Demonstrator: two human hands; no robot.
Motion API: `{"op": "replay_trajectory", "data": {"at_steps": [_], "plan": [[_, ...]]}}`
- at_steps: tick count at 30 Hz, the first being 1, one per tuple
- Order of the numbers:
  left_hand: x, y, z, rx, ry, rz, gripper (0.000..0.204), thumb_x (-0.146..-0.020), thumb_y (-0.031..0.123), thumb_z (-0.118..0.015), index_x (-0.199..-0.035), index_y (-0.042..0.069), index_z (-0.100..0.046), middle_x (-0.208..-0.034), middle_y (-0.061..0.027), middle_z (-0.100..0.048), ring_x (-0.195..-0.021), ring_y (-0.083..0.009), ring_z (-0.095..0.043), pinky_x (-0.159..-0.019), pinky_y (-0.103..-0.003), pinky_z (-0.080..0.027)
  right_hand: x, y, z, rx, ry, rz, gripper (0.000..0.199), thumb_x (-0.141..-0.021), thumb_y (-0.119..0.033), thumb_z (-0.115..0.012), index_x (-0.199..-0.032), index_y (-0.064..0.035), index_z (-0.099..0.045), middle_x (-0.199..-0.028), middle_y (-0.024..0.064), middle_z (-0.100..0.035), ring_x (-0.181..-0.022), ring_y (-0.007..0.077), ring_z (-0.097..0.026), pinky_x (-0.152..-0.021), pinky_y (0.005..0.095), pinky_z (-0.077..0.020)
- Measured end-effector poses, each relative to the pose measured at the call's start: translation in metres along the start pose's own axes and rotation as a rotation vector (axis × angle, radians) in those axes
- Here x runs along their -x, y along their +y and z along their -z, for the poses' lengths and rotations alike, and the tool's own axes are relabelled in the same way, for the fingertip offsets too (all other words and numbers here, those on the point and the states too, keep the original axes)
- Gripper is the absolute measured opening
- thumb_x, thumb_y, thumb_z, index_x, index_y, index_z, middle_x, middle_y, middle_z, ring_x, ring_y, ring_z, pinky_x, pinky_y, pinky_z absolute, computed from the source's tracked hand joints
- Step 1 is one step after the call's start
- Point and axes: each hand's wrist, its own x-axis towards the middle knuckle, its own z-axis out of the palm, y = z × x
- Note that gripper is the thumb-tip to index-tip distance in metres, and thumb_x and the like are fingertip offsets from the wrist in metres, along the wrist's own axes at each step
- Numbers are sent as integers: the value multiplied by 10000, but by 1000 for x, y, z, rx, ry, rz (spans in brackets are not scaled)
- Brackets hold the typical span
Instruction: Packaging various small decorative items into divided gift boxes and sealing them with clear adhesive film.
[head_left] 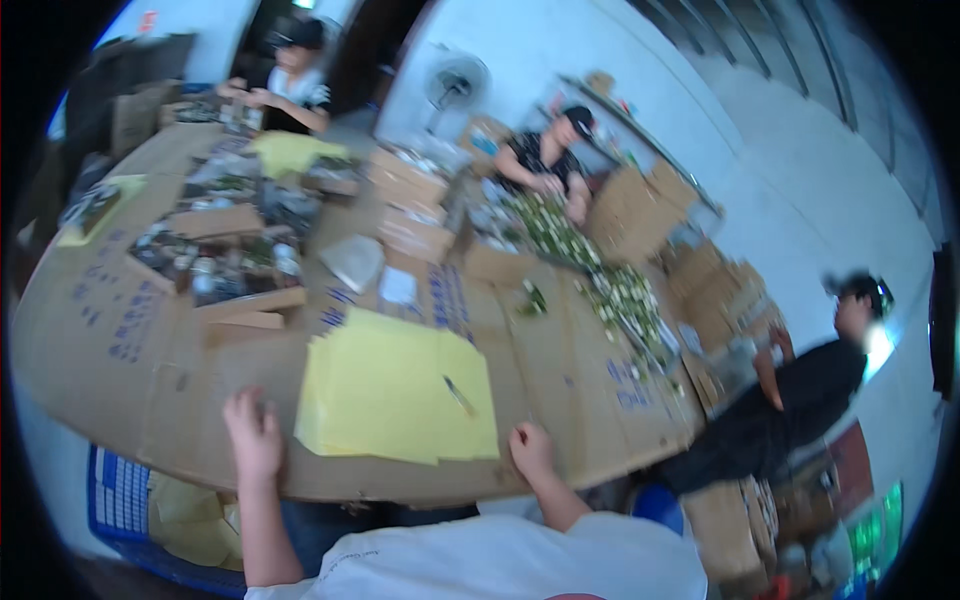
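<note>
My left hand (252, 428) is raised over the near edge of the cardboard-covered table (100, 390), left of a stack of yellow paper sheets (385, 395). Its fingers are somewhat blurred but look apart, and nothing shows in them. On the right side of the stack lies a thin pen-like or brush-like tool (459, 396), touched by neither hand. My right hand (532, 449) rests at the table edge just right of the sheets. Its fingers are curled closed, and whatever they may hold is hidden.
Boxes of small packed items (245, 280) stand at the left. Loose green-and-white pieces (620, 300) form a long pile at the right. Two people work across the table; another person (790, 390) stands at the right. A blue basket (115, 500) holding yellow paper sits below left.
</note>
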Motion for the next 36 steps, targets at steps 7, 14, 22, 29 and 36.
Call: {"op": "replay_trajectory", "data": {"at_steps": [7, 14, 22, 29, 36], "plan": [[8, 7, 4, 28, -4, 8, 215, -772, 90, -623, -978, 34, -597, -1001, -185, -560, -985, -371, -505, -864, -429, -435, -37, 6, -17, -126, 156, 84, 152, -808, -171, -621, -771, -25, -610, -755, 166, -600, -724, 347, -586, -658, 427, -476], [4, 18, -4, -46, -132, -17, 143, -760, 128, -604, -872, 49, -644, -891, -161, -617, -912, -357, -559, -825, -439, -462, -127, -18, -28, -311, 234, 192, 138, -815, -155, -633, -767, -32, -593, -759, 141, -588, -731, 318, -579, -647, 412, -463], [-1, 17, -11, -266, -258, -139, 89, -780, 113, -590, -820, 61, -650, -841, -140, -615, -852, -360, -555, -788, -436, -456, -242, -66, -40, 0, 346, 149, 395, -772, -147, -649, -1155, -94, -566, -1226, 159, -518, -1149, 335, -486, -958, 444, -405], [-11, 21, -17, -259, -170, -118, 53, -782, 34, -568, -784, 14, -617, -796, -148, -601, -807, -357, -550, -751, -428, -450, -350, -45, -65, 624, 107, 282, 609, -847, -152, -541, -1421, -161, -339, -1496, 67, -280, -1405, 279, -200, -1092, 612, -149], [-6, 24, -16, -289, -160, -102, 40, -773, 26, -575, -760, 3, -605, -781, -147, -597, -779, -345, -549, -723, -421, -451, -393, -35, -97, 556, 106, 408, 488, -896, -152, -457, -1378, -150, -377, -1373, 83, -431, -1307, 243, -372, -1056, 530, -288]]}}
